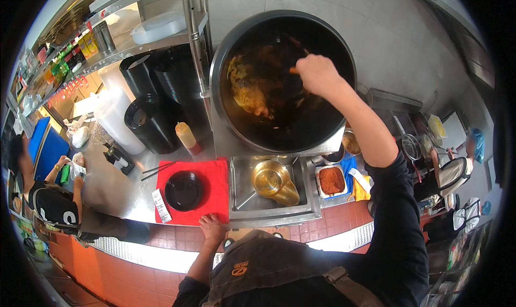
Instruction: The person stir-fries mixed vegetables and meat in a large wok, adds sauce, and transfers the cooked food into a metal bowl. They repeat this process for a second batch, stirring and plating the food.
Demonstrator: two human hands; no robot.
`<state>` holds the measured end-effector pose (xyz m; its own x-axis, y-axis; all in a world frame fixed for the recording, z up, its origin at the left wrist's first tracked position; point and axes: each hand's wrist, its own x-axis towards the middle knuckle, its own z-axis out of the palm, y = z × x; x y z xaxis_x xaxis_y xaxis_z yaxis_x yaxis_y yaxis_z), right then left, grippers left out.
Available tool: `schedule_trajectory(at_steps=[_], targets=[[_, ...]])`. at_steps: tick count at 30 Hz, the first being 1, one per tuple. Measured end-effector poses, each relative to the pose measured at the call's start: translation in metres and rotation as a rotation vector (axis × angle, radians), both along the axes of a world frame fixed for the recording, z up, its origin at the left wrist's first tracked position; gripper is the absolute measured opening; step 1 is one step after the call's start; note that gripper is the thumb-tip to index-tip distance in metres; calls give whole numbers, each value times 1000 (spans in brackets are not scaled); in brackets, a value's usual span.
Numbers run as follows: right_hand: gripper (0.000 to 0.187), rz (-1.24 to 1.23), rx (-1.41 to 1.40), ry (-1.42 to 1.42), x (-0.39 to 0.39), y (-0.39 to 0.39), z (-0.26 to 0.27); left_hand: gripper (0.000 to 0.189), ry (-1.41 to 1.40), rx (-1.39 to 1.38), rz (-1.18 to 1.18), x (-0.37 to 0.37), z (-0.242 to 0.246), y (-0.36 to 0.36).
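My right hand (pixel 318 75) is closed over a large black pot (pixel 284 20), gripping an orange-brown handle (pixel 294 70); the rest of that tool cannot be made out against the dark liquid. Dark broth fills much of the pot, and a yellowish-brown piece of food, perhaps poultry, (pixel 250 95) lies in it at the left. My left hand (pixel 213 226) rests with its fingers spread at the counter's front edge, by the lower right corner of a red cloth (pixel 217 186). On that cloth are a black round bowl (pixel 184 191) and a printed paper slip (pixel 161 206).
A sink (pixel 308 210) holds a translucent amber vessel (pixel 274 182). Right of it stands a tray of red-brown seasoning (pixel 331 180). Black container stacks (pixel 147 125), a squeeze bottle (pixel 187 137) and chopsticks (pixel 159 170) are at the left. Co-workers (pixel 56 202) stand at both sides.
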<state>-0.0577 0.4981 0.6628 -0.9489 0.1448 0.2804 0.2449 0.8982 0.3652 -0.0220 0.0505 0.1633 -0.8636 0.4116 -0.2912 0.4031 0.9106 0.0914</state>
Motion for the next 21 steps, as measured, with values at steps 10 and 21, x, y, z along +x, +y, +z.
schedule_trajectory(at_steps=[10,21], targets=[[14,36,-175,-7,-75,-5,-6,109,-10,-69,-6,0,-12,0],[9,-44,-18,235,-21,20,24,100,65,-52,-49,0,-7,-1]])
